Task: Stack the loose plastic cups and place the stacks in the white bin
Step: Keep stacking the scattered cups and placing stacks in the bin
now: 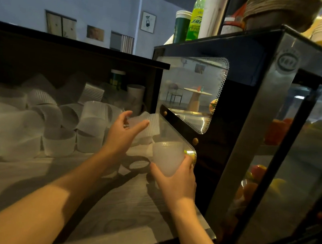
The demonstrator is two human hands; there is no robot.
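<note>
Several loose translucent plastic cups lie heaped on the wooden counter, left and middle. My right hand grips one frosted cup upright from below, close to the display case. My left hand reaches forward, thumb and fingers spread around a ribbed cup lying on its side at the right end of the heap; whether it grips that cup I cannot tell. No white bin shows in this view.
A glass display case with fruit inside stands at the right, its corner close to my right hand. On top are a green bottle and stacked white cups. A dark raised ledge backs the counter.
</note>
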